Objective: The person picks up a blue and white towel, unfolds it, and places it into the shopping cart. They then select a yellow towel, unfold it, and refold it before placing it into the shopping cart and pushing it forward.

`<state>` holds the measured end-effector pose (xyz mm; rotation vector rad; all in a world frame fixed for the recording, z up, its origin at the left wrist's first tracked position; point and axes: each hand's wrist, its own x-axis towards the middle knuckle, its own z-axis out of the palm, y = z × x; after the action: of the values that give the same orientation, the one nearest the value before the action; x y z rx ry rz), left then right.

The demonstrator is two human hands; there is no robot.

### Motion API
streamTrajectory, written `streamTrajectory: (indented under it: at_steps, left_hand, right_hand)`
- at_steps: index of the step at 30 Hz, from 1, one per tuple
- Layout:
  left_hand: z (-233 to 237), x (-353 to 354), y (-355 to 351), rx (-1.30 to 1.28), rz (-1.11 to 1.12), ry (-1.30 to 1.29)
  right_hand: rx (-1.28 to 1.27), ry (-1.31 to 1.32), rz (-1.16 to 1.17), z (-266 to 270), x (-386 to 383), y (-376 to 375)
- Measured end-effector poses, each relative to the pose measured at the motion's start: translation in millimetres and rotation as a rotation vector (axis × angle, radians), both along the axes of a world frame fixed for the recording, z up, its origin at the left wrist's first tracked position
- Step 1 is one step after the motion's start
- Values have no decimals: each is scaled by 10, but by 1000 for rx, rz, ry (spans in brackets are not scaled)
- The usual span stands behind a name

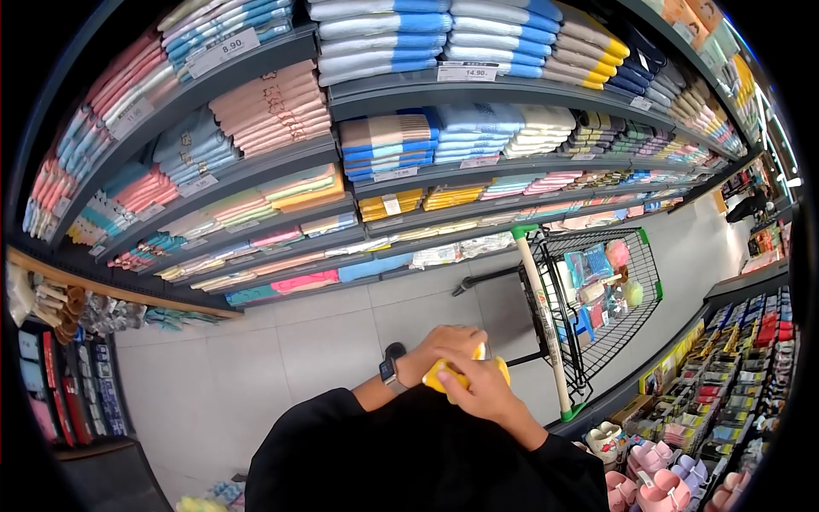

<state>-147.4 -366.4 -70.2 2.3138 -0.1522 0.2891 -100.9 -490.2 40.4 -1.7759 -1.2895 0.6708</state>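
In front of my black-sleeved body, my left hand (442,348), with a watch on the wrist, and my right hand (479,391) close together on a yellow item (437,377). It has a small white part and is mostly covered by my fingers, so its kind does not show. My right thumb lies across it, and my left fingers curl over its far side. To the right of my hands stands a black wire shopping cart (610,354) with green corners. Several packages (589,266) and a pink item (617,253) lie inside it.
Shelves of folded towels (384,44) with price tags run along the far side. Racks of packaged socks (708,384) and pink slippers (664,488) stand at the lower right. Another display (68,375) is at the left. Grey tiled floor (247,367) lies between them.
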Motion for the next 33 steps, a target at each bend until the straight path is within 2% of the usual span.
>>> streamTrajectory:
  at_steps: [2,5,8,11,12,15,19,23,26,29,30,33]
  left_hand:
    - [58,-118,229,-122,45,-85]
    - [-149,-295,488,-95,194,-26]
    - [-39,-507,717,-314,159,48]
    - [171,-681,782,-594,59,97]
    - [186,-763,719,-999,58,234]
    - [440,-910,684,-880,99,47]
    - [522,-911,685,-727,230,-180]
    - [472,-879,667,-736,286,-181]
    - [437,-846,661,-713,238,-112]
    - [435,-740,709,-725,181,-212]
    - [420,-692,737,-775,134,-249]
    - [389,-606,755,-1006,-2,-124]
  right_hand:
    - [22,26,-121,-12,24,22]
    - [61,126,-276,12,60,95]
    - [94,207,-335,-86,76,182]
    - [113,289,-349,-164,16,337]
    - [114,316,-353,-190,-9,383]
    - [170,247,-342,-286,-86,531]
    - [152,350,-378,-342,-154,614]
    - [60,348,-380,-363,-176,608]
    - [81,275,-383,-436,-200,618]
    - [-9,289,-382,-421,-203,551]
    - [-63,314,-378,-395,-208,512]
    - [-85,160,-309,-310,-233,450]
